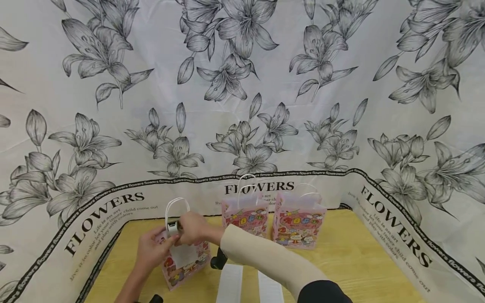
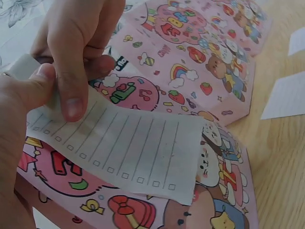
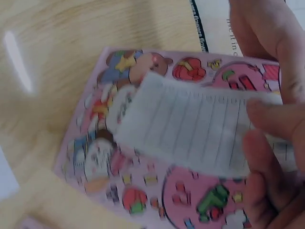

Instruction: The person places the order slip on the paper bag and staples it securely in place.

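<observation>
A pink cartoon-printed gift bag [image 1: 189, 259] with white handles stands tilted at the left of the table. A lined checklist slip [image 2: 138, 148] lies against its front. My left hand [image 1: 152, 248] pinches the slip and the bag's upper edge, its thumb on the near side. My right hand [image 1: 193, 228] meets it at the top edge, fingers curled about a small white-and-black object [image 1: 173, 228]; its exact kind is unclear. In the right wrist view, the right hand's fingers [image 3: 259, 148] are at the slip's upper end. The hands hide much of the bag's top.
Two matching gift bags stand at the back, one in the middle [image 1: 244, 216] and one to its right [image 1: 298, 225]. Two white paper strips, left [image 1: 229, 284] and right [image 1: 270, 289], lie at the table's front. A flower-printed cloth [image 1: 242, 139] surrounds the wooden table [image 1: 352, 256].
</observation>
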`<state>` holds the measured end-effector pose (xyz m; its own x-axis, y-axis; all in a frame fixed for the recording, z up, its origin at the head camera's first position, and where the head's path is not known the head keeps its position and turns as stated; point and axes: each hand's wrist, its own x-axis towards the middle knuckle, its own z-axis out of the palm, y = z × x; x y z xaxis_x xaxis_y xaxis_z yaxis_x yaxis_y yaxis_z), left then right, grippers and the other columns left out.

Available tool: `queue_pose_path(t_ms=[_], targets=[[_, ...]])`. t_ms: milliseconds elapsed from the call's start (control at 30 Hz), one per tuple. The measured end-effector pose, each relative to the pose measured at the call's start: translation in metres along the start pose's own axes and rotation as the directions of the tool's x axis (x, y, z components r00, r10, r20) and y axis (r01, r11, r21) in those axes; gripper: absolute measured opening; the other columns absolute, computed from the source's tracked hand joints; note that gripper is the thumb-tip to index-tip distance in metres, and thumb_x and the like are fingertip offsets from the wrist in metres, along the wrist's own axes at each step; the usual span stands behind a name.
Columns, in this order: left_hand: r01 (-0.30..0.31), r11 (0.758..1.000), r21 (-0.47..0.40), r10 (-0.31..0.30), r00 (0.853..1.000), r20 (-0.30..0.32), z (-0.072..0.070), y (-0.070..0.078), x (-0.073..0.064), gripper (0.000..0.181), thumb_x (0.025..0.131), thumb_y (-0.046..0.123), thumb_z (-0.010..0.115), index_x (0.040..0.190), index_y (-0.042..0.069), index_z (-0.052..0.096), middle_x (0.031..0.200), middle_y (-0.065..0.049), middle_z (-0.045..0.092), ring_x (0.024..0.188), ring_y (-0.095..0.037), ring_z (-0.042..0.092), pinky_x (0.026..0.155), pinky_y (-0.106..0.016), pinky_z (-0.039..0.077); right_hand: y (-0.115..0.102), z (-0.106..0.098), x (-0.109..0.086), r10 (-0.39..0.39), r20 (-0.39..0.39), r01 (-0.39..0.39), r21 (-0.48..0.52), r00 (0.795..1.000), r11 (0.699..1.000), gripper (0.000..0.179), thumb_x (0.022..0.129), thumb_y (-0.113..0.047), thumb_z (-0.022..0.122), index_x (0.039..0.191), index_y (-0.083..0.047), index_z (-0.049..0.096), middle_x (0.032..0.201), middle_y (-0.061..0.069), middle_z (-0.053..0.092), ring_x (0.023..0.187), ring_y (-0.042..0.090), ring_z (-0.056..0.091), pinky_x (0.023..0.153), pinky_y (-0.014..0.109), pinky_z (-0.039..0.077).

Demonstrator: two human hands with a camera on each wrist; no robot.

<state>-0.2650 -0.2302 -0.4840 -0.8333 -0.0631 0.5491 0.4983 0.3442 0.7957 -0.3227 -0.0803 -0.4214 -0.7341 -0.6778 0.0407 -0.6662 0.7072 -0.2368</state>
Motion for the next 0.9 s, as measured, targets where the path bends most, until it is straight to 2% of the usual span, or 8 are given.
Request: queue_pose_path(t_ms=[133, 233, 333, 433, 567, 700, 900], targets=[[0.067, 0.998, -0.004, -0.067, 0.998, 0.019, -0.001, -0.011, 0.003, 0.032, 0.078, 0.005, 0.082, 0.107, -0.002, 0.071, 0.087, -0.015, 0.072, 0.060, -0.019, 0.067, 0.047, -0.030, 0.053, -0.001, -0.003, 0.001, 0.029, 0.046, -0.028, -0.029, 0.999, 0.999, 0.033, 0.076, -0.041, 0.083, 0.078, -0.016, 0.061, 0.061, -0.009, 0.055, 0.045, 0.003, 0.052, 0.045, 0.019, 0.041], [0.108, 0.994, 0.006, -0.108, 0.994, 0.029, -0.003, -0.013, -0.001, 0.034, 0.076, 0.008, 0.084, 0.106, -0.001, 0.072, 0.087, -0.016, 0.072, 0.063, -0.016, 0.068, 0.050, -0.031, 0.054, -0.003, 0.002, -0.001, 0.031, 0.076, -0.029, -0.019, 0.997, 0.999, 0.036, 0.076, -0.044, 0.082, 0.078, -0.016, 0.060, 0.061, -0.009, 0.055, 0.045, 0.003, 0.052, 0.043, 0.019, 0.042], [0.128, 0.991, 0.028, -0.129, 0.991, 0.020, -0.004, -0.013, -0.003, 0.036, 0.075, 0.011, 0.085, 0.106, 0.000, 0.072, 0.088, -0.015, 0.072, 0.065, -0.015, 0.068, 0.053, -0.031, 0.055, -0.004, 0.007, -0.002, 0.012, 0.043, -0.013, 0.008, 0.999, 1.000, 0.037, 0.076, -0.045, 0.081, 0.084, -0.016, 0.060, 0.065, -0.010, 0.055, 0.047, 0.003, 0.053, 0.043, 0.018, 0.043], [0.136, 0.990, 0.026, -0.137, 0.991, 0.006, -0.004, -0.013, 0.000, 0.038, 0.075, 0.013, 0.085, 0.108, 0.001, 0.071, 0.090, -0.014, 0.072, 0.067, -0.014, 0.068, 0.054, -0.031, 0.056, -0.003, 0.008, -0.002, -0.019, -0.039, 0.019, 0.003, 0.999, 1.000, 0.041, 0.076, -0.046, 0.081, 0.093, -0.015, 0.060, 0.073, -0.010, 0.054, 0.056, 0.003, 0.052, 0.047, 0.017, 0.043], [0.132, 0.991, 0.019, -0.132, 0.991, 0.019, -0.003, -0.009, 0.005, 0.038, 0.077, 0.009, 0.083, 0.111, -0.002, 0.070, 0.090, -0.015, 0.072, 0.066, -0.015, 0.069, 0.053, -0.032, 0.056, 0.001, 0.007, -0.003, -0.046, -0.115, 0.039, -0.062, 0.992, 0.997, 0.054, 0.074, -0.051, 0.081, 0.108, -0.016, 0.057, 0.081, -0.011, 0.057, 0.064, 0.003, 0.052, 0.052, 0.019, 0.043], [0.102, 0.994, 0.032, -0.103, 0.994, 0.026, -0.002, 0.003, 0.007, 0.034, 0.079, 0.002, 0.080, 0.111, -0.004, 0.069, 0.089, -0.018, 0.071, 0.067, -0.017, 0.069, 0.052, -0.034, 0.056, 0.006, 0.007, -0.004, -0.081, -0.148, 0.065, -0.112, 0.986, 0.992, 0.070, 0.075, -0.053, 0.079, 0.125, -0.017, 0.046, 0.085, -0.009, 0.062, 0.065, 0.004, 0.057, 0.054, 0.021, 0.045], [0.056, 0.998, 0.023, -0.057, 0.997, 0.043, -0.004, 0.021, 0.006, 0.031, 0.079, -0.002, 0.078, 0.109, -0.006, 0.069, 0.089, -0.018, 0.071, 0.070, -0.018, 0.069, 0.056, -0.033, 0.056, 0.011, 0.010, -0.006, -0.146, -0.164, 0.129, -0.109, 0.976, 0.986, 0.077, 0.077, -0.053, 0.077, 0.134, -0.016, 0.041, 0.095, -0.008, 0.065, 0.073, 0.003, 0.060, 0.063, 0.023, 0.048]])
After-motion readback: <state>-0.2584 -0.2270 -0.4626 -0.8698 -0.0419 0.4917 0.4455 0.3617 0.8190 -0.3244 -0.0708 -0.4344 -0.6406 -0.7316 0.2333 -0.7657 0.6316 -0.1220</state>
